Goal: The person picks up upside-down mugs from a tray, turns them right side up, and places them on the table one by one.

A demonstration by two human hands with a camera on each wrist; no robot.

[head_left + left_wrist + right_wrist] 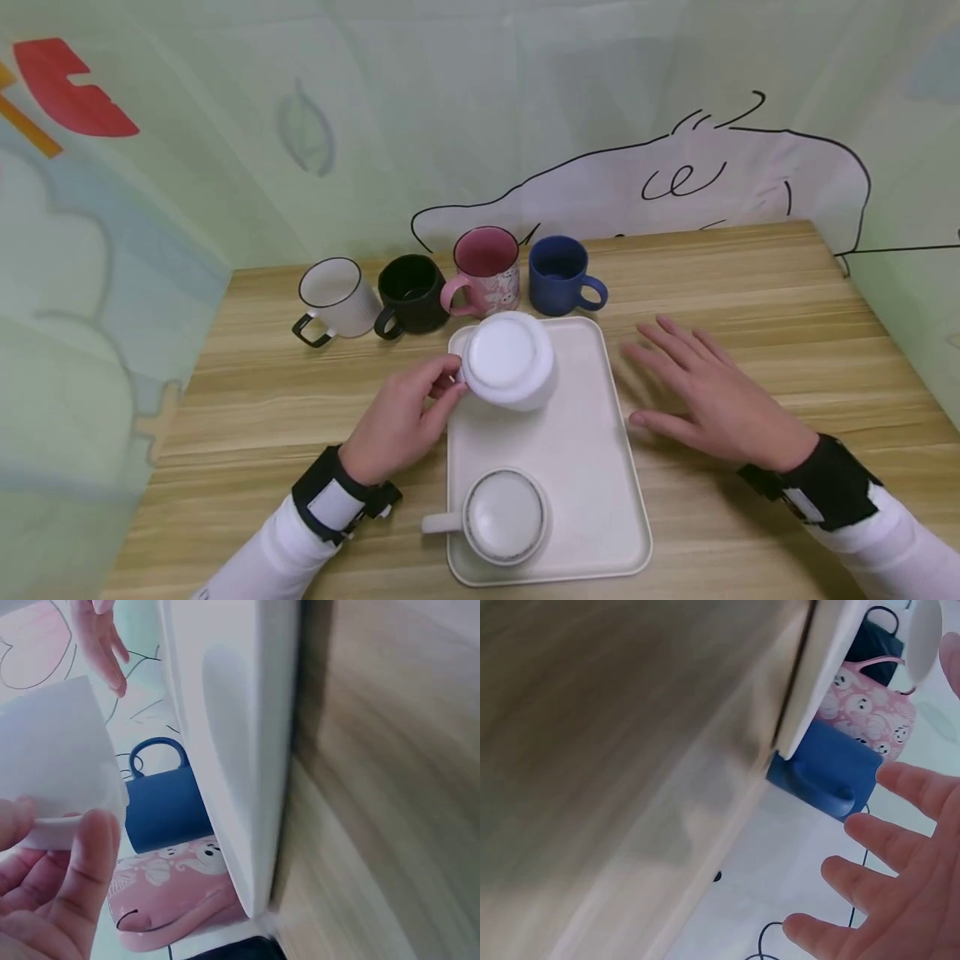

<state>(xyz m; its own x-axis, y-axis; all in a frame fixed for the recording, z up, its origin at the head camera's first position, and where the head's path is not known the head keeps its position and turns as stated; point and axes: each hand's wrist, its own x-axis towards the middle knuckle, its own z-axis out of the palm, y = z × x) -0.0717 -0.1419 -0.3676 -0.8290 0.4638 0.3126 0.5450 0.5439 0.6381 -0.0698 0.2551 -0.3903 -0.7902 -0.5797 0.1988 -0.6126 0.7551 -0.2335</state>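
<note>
My left hand (408,412) pinches the handle of a white mug (504,358), which is upside down with its base facing up. In the left wrist view a gap shows between this mug (56,750) and the white tray (225,712), so it hangs above the tray's far left part. Another white mug (505,517) stands upside down at the tray's near end, its handle pointing left over the rim. To the right of the tray my right hand (705,396) hovers with fingers spread, touching nothing.
Behind the tray stand upright mugs in a row: a white one with a black rim (341,300), a black one (412,296), a pink patterned one (487,271) and a blue one (558,275). The wooden table (787,333) meets a printed cloth backdrop (412,108).
</note>
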